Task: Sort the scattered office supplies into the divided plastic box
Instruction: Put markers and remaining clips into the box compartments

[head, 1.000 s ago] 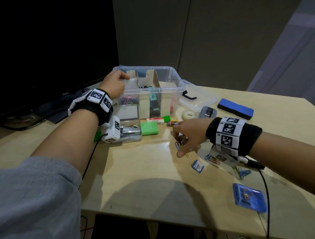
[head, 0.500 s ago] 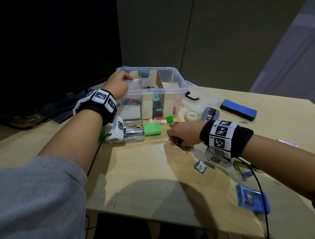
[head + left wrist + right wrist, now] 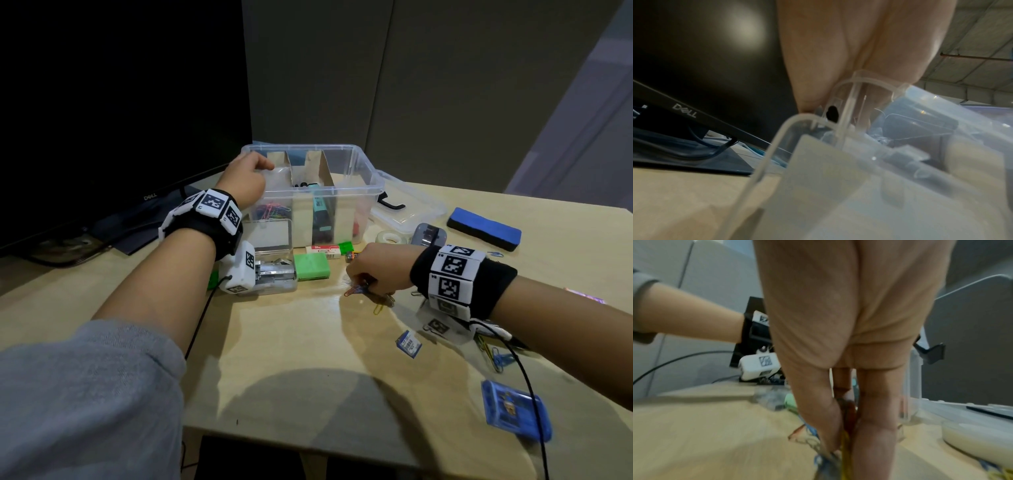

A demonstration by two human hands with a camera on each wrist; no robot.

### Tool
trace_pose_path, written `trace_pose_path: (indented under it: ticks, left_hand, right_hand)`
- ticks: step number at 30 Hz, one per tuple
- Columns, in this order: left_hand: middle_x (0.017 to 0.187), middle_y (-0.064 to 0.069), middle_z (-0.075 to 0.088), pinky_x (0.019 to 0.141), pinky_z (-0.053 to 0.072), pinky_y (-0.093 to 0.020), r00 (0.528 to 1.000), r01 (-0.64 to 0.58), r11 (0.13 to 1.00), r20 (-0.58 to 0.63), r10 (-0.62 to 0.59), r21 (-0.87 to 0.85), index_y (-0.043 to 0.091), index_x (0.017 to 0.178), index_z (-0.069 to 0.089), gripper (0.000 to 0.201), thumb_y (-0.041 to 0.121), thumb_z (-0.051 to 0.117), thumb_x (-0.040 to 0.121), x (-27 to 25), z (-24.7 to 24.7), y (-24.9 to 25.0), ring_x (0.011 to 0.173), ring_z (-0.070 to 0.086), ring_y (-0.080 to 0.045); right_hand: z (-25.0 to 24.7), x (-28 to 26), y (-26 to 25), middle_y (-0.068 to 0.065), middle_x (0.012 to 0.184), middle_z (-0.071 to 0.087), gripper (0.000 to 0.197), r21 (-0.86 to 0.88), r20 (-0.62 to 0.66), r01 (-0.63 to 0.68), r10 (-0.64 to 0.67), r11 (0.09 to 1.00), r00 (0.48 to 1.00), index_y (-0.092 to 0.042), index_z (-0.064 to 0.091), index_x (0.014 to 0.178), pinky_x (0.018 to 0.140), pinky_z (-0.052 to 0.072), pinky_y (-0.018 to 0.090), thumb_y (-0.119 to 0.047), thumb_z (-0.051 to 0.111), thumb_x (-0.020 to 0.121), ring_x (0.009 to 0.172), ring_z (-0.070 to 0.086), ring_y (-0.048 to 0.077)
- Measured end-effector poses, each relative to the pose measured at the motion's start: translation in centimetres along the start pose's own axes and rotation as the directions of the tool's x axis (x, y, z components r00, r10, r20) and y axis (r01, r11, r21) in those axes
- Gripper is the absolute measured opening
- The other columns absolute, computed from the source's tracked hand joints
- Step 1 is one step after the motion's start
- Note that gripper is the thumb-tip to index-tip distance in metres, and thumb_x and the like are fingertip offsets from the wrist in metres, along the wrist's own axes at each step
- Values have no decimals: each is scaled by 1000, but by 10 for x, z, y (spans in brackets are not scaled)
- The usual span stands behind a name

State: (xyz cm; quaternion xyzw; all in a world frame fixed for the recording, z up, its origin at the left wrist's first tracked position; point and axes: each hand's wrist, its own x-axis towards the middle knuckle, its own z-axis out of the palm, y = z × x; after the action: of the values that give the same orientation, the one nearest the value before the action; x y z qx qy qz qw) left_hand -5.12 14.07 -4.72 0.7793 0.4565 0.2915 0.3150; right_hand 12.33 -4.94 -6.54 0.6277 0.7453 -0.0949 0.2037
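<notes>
The clear divided plastic box (image 3: 359, 192) stands at the back of the table, with coloured paper clips in its left compartment. My left hand (image 3: 262, 169) grips the box's left rim (image 3: 863, 80), thumb outside and fingers over the edge. My right hand (image 3: 361, 284) is low over the table in front of the box, its fingers curled and pinching a small bunch of coloured paper clips (image 3: 354, 291). In the right wrist view the fingertips (image 3: 830, 439) squeeze the paper clips (image 3: 846, 426) against the wood. A yellow paper clip (image 3: 377, 309) lies loose beside that hand.
A green block (image 3: 311, 266), white eraser (image 3: 323, 250), tape roll (image 3: 388, 237), grey sharpener (image 3: 428, 234), staples box (image 3: 277, 270) and box lid (image 3: 407, 209) crowd the box's front. Blue board eraser (image 3: 484, 229), blue case (image 3: 517, 409), binder clips (image 3: 496, 356) lie right. Monitor (image 3: 102, 102) left.
My right hand has slid a little left and its fingers have curled in, gathering the paper clips into a pinch. My left hand stays on the box rim.
</notes>
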Motion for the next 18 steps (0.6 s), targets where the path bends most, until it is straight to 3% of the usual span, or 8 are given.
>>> trace_pose_path:
  ticks: [4,6,8,11,15,18]
  left_hand:
    - [136,-5,46,99,47,-40,1000,3,1000,12,-3,-3,18,122,54,39,-2,37,93,1,0,0,123,47,-22]
    - [136,-4,46,100,47,-42,1000,11,1000,6,-11,-6,20,121,54,38,-1,38,93,1,0,-1,123,48,-23]
    - [135,-4,46,99,48,-43,1000,14,1000,13,-14,-21,23,118,54,37,0,39,93,1,0,-1,123,48,-23]
    - [135,-4,46,99,48,-45,1000,10,999,16,-9,-37,26,113,52,35,-1,41,92,0,0,0,124,48,-23]
    - [137,-4,45,100,48,-43,1000,14,998,21,-13,-58,21,123,52,43,-5,41,90,0,0,0,124,47,-22]
    - [140,-5,45,104,43,-40,1000,8,999,9,-7,-53,18,130,49,48,-6,41,89,-1,0,2,128,44,-21]
  right_hand:
    - [-12,-4,10,6,90,66,9,198,-32,-14,20,980,999,-7,61,93,62,56,25,-2,57,87,68,69,19]
    - [-21,-5,15,1,83,67,6,278,-52,-9,24,961,998,-7,61,89,60,54,20,-2,60,86,63,70,15]
    - [-33,-6,17,-8,75,65,6,353,-92,12,22,936,995,-10,61,86,64,57,22,-4,63,86,60,69,11]
    - [-60,-6,18,-11,70,67,5,425,-157,46,24,904,987,-10,62,86,67,58,23,-7,65,87,61,69,5]
    - [-103,4,11,-2,82,69,4,516,-273,101,51,851,961,-4,62,88,70,60,26,-5,65,87,74,73,17]
    - [-134,18,2,2,81,70,11,532,-347,129,76,837,935,-11,60,79,67,59,24,-4,67,85,69,72,15]
